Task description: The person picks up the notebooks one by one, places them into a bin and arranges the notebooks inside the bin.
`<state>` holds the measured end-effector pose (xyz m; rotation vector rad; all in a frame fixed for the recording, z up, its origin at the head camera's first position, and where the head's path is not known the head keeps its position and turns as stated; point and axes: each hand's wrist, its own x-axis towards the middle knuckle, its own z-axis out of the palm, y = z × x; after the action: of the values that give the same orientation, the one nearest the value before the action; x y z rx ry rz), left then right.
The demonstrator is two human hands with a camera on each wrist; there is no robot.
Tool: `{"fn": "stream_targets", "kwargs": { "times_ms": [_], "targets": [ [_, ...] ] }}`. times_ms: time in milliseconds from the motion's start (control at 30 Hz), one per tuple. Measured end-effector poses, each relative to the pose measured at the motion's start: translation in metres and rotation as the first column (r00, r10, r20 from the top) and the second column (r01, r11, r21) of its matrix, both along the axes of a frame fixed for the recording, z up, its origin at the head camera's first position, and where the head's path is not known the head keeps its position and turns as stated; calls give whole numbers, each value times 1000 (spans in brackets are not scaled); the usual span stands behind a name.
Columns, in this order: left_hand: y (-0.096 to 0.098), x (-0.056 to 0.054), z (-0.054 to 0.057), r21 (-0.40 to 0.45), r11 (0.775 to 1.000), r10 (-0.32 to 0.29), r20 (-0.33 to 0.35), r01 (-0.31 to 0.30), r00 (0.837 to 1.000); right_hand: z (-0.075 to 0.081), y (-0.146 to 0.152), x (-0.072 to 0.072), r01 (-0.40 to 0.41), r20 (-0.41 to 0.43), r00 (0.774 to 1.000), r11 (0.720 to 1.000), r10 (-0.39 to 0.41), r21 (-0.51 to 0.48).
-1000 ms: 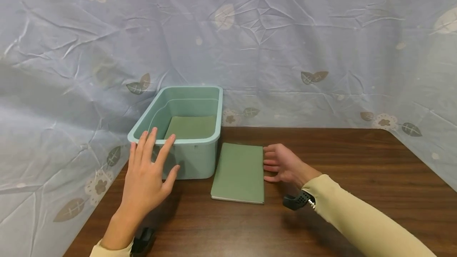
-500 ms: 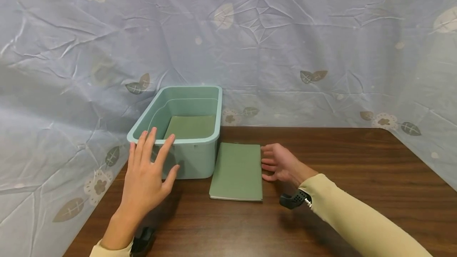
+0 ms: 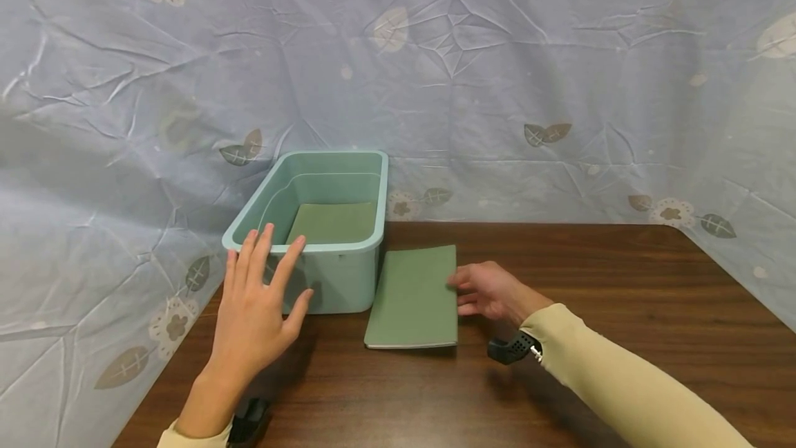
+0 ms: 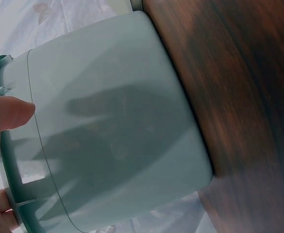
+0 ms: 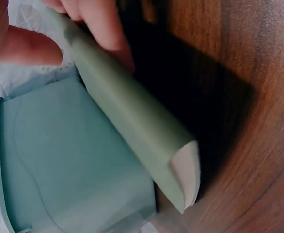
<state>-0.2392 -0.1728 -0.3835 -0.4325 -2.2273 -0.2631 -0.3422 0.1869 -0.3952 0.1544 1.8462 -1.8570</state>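
Observation:
A green notebook lies just right of the pale green plastic bin, its right edge raised off the table. My right hand holds that raised edge, the thumb on top and fingers underneath. In the right wrist view the notebook is tilted, with its pages showing at one end. My left hand is at the bin's near side, fingers spread near the rim. From the left wrist, the thumb shows against the bin's wall; whether it touches is unclear.
Another green notebook or sheet lies at the bottom of the bin. The brown wooden table runs to the right. Behind and to the left hangs a floral cloth, close to the bin.
The right hand has shifted slightly left and taken hold of the notebook's right edge, which has risen from the table. The left hand and the bin stay put.

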Motion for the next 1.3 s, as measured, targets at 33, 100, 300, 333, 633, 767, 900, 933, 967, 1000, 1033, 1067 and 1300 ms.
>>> {"fn": "stream_targets", "kwargs": {
  "times_ms": [33, 100, 300, 333, 633, 767, 900, 933, 967, 1000, 1033, 1067, 1300],
  "targets": [
    [0, 0, 0, 1, 1000, 0, 0, 0, 1000, -1, 0, -1, -9, -4, 1000, 1000, 9, -4],
    [0, 0, 0, 3, 1000, 0, 2, 0, 1000, -3, -1, -2, -30, -9, 1000, 999, 29, -25],
    [0, 0, 1, -1, 1000, -1, 5, 1, 1000, -2, -1, -3, -56, -36, 998, 995, 53, -81],
    [1, 1, 0, -2, 1000, 2, 5, -2, 1000, -2, -1, -3, -54, -43, 998, 995, 51, -86],
    [2, 0, -1, -10, 1000, 11, -2, -11, 1000, 15, 7, -7, -65, -101, 993, 994, 55, -92],
    [3, 1, 0, -12, 1000, 20, -4, -20, 1000, 25, 13, -10, -69, -123, 991, 995, 59, -75],
    [4, 1, 0, -12, 1000, 21, 1, -21, 1000, 40, 21, -13, -67, -153, 987, 996, 56, -66],
    [4, 1, 0, -12, 1000, 22, 2, -21, 1000, 44, 23, -14, -67, -160, 985, 996, 56, -64],
    [4, 1, 0, -11, 1000, 22, 4, -22, 1000, 49, 25, -15, -69, -168, 984, 996, 58, -59],
    [4, 1, 0, -11, 1000, 22, 5, -22, 1000, 54, 27, -15, -67, -173, 983, 996, 57, -52],
    [4, 1, 0, -10, 1000, 21, 6, -21, 1000, 60, 29, -16, -67, -180, 982, 997, 57, -45],
    [3, 1, 0, -10, 1000, 20, 8, -20, 1000, 65, 30, -17, -67, -189, 980, 997, 59, -37],
    [3, 1, 0, -6, 1000, 18, 8, -18, 1000, 105, 39, -21, -56, -242, 969, 998, 55, 6]
  ]
}}
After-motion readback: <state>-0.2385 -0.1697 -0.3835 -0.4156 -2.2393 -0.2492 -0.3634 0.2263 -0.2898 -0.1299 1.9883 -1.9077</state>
